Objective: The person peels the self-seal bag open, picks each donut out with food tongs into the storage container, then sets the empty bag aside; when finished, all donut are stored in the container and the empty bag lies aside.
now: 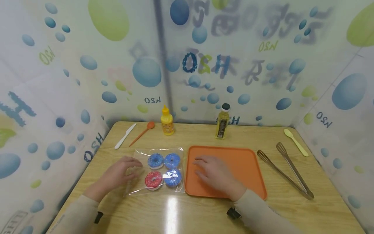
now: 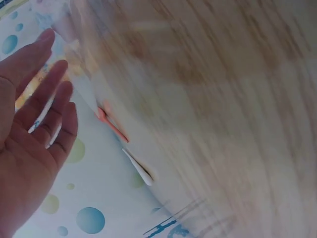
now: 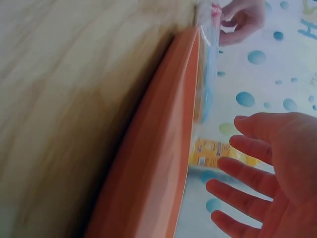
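Note:
A clear plastic pack point(image 1: 138, 188) of several toy-like donuts lies flat on the table, one red donut point(image 1: 153, 179) and the others blue, such as the blue donut point(image 1: 172, 177). My left hand point(image 1: 121, 174) hovers by the pack's left edge with loosely bent fingers; the left wrist view shows its palm bare. Just right of the pack is an orange tray point(image 1: 243, 169). Over the tray's left half is my right hand point(image 1: 217, 175), fingers spread and holding nothing. In the right wrist view its fingers point(image 3: 242, 173) stand apart from the tray's rim point(image 3: 190, 124).
Behind stand a yellow squeeze bottle point(image 1: 167, 124) and a dark-capped oil bottle point(image 1: 222, 124). A white knife point(image 1: 125, 136) and an orange spoon point(image 1: 150, 125) lie back left. Metal tongs point(image 1: 296, 172) and a pale yellow spoon point(image 1: 296, 143) lie right. Patterned walls enclose the table.

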`<action>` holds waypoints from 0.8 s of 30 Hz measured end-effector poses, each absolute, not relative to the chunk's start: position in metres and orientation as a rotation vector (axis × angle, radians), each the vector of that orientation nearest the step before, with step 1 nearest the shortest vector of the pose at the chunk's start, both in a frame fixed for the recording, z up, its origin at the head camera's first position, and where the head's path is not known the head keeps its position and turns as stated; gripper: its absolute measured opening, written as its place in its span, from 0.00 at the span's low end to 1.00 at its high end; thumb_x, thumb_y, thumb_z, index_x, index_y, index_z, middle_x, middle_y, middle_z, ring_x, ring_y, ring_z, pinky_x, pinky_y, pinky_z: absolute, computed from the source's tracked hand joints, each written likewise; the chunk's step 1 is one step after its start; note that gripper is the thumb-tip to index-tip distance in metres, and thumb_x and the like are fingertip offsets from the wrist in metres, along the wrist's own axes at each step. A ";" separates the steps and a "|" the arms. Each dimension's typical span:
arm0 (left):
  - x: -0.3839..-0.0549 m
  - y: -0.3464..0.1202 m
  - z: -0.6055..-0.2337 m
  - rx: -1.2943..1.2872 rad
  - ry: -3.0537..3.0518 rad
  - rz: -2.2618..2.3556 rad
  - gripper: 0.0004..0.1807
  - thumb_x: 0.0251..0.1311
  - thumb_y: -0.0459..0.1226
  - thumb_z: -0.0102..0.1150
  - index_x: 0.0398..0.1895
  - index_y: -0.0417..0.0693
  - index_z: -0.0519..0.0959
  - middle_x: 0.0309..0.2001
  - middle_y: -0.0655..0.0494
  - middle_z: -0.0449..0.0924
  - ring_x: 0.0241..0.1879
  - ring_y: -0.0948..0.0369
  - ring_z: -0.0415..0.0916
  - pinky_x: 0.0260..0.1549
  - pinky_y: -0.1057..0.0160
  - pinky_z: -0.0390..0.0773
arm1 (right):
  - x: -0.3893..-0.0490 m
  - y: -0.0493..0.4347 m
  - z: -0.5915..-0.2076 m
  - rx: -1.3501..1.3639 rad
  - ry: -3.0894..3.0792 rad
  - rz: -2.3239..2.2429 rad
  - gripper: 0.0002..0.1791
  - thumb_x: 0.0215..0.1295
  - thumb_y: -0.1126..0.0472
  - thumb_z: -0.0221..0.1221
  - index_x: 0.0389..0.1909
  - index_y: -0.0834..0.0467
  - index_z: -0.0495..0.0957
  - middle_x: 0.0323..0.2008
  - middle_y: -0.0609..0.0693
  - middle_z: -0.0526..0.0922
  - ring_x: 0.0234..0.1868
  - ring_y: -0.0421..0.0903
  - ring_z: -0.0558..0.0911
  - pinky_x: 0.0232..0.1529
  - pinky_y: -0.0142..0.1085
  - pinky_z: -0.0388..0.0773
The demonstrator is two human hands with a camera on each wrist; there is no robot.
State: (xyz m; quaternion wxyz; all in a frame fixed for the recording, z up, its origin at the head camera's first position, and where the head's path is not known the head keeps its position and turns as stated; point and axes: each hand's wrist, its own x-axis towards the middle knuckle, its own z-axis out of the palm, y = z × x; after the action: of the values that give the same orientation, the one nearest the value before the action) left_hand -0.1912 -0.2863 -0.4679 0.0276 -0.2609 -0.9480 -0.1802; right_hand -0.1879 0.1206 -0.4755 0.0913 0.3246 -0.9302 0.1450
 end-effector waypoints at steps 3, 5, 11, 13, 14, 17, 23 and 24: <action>-0.193 -0.288 -0.470 -0.827 -2.951 -0.569 0.17 0.56 0.34 0.75 0.50 0.51 0.87 0.53 0.53 0.86 0.56 0.48 0.80 0.58 0.41 0.79 | -0.188 0.111 -0.476 1.012 -2.753 0.468 0.21 0.73 0.47 0.62 0.61 0.52 0.82 0.62 0.49 0.82 0.63 0.50 0.81 0.65 0.49 0.77; -0.193 -0.290 -0.471 -0.836 -2.967 -0.576 0.16 0.57 0.34 0.75 0.50 0.53 0.87 0.53 0.54 0.86 0.56 0.49 0.80 0.57 0.42 0.80 | -0.188 0.106 -0.477 1.051 -2.736 0.487 0.21 0.73 0.48 0.62 0.60 0.53 0.82 0.61 0.49 0.83 0.62 0.50 0.81 0.65 0.49 0.77; -0.193 -0.290 -0.472 -0.802 -3.014 -0.600 0.18 0.55 0.36 0.77 0.51 0.53 0.88 0.55 0.55 0.85 0.56 0.51 0.78 0.57 0.42 0.80 | -0.190 0.092 -0.478 1.118 -2.720 0.482 0.20 0.71 0.49 0.64 0.59 0.53 0.83 0.60 0.48 0.84 0.62 0.49 0.82 0.65 0.47 0.77; -0.194 -0.291 -0.472 -0.791 -3.031 -0.595 0.19 0.53 0.36 0.78 0.50 0.53 0.88 0.55 0.56 0.84 0.56 0.51 0.78 0.57 0.43 0.80 | -0.189 0.088 -0.478 1.131 -2.729 0.481 0.20 0.70 0.49 0.64 0.59 0.52 0.84 0.60 0.47 0.84 0.62 0.49 0.81 0.65 0.47 0.77; -0.194 -0.290 -0.473 -0.788 -3.039 -0.592 0.20 0.53 0.36 0.79 0.50 0.53 0.88 0.56 0.56 0.84 0.56 0.51 0.78 0.56 0.43 0.80 | -0.189 0.087 -0.478 1.140 -2.730 0.484 0.20 0.70 0.49 0.65 0.59 0.51 0.84 0.59 0.47 0.84 0.61 0.48 0.82 0.65 0.46 0.77; -0.195 -0.292 -0.474 -0.795 -3.061 -0.585 0.21 0.51 0.36 0.80 0.50 0.53 0.88 0.56 0.55 0.84 0.56 0.51 0.77 0.56 0.44 0.80 | -0.189 0.081 -0.478 1.190 -2.717 0.516 0.19 0.68 0.49 0.66 0.58 0.49 0.84 0.59 0.46 0.84 0.61 0.47 0.82 0.65 0.45 0.77; -0.200 -0.297 -0.479 -0.796 -3.088 -0.576 0.22 0.51 0.36 0.80 0.51 0.55 0.88 0.57 0.56 0.84 0.56 0.52 0.77 0.56 0.45 0.80 | -0.187 0.071 -0.478 1.319 -2.631 0.570 0.17 0.64 0.49 0.70 0.52 0.49 0.86 0.56 0.44 0.85 0.58 0.43 0.82 0.64 0.41 0.77; -0.201 -0.298 -0.479 -0.801 -3.089 -0.579 0.22 0.51 0.36 0.80 0.51 0.55 0.88 0.57 0.56 0.84 0.56 0.52 0.77 0.56 0.45 0.80 | -0.187 0.069 -0.478 1.337 -2.612 0.564 0.16 0.64 0.49 0.71 0.51 0.49 0.87 0.55 0.44 0.85 0.57 0.43 0.82 0.64 0.40 0.77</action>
State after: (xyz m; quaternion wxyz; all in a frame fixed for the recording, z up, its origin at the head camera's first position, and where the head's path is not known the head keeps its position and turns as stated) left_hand -0.2012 -0.2975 -0.4792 -0.0509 -0.2466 -0.9512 -0.1783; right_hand -0.1869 0.0695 -0.4781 0.0768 0.4461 -0.8716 0.1882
